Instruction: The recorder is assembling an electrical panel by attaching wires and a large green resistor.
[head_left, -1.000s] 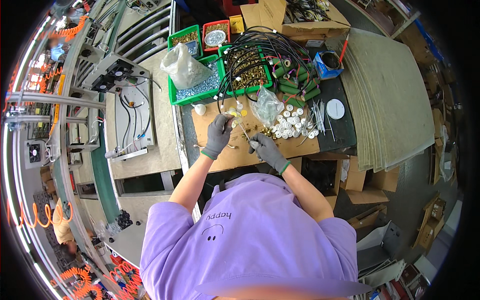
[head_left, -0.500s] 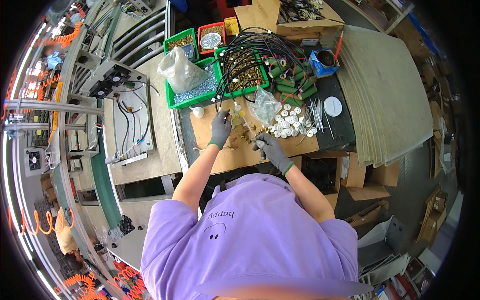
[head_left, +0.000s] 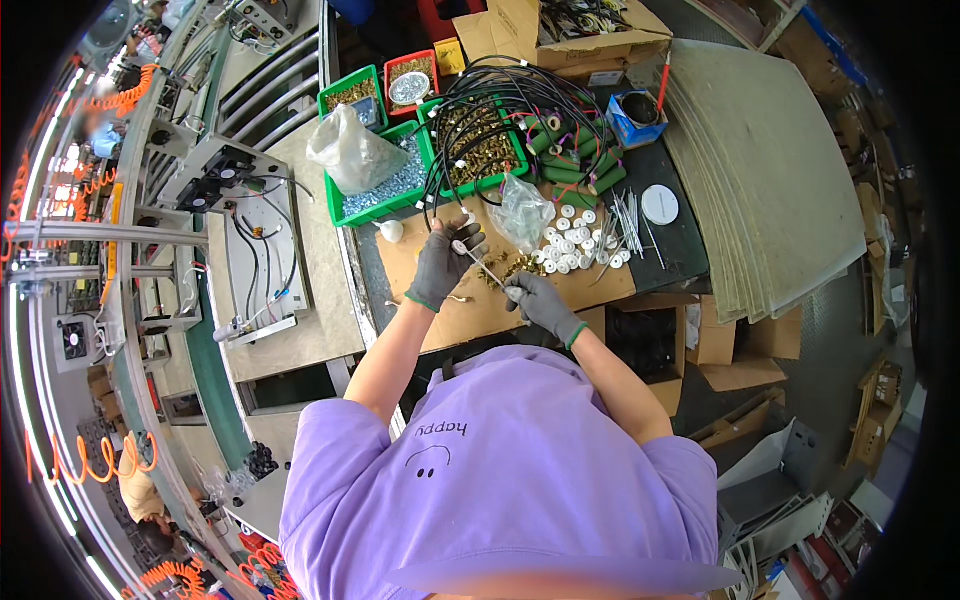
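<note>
My gloved right hand is closed around the lower end of a thin metal rod, which slants up and left across the cardboard. At the rod's far end sits a small pale disc, pinched by my gloved left hand. Whether the disc is threaded on the rod I cannot tell. Small brass-coloured parts lie loose between and beyond the hands. To their right are a heap of white round discs and a bundle of thin rods.
Beyond my hands stand green bins with silvery pieces and brass fittings, black cables draped over them. Green cylinders, a clear plastic bag and a blue box stand further right, beside stacked sheets.
The rod's far end has swung left to meet my left hand, whose fingers now hold the disc there. Earlier that hand was over small yellowish discs on the cardboard. The view has shifted slightly.
</note>
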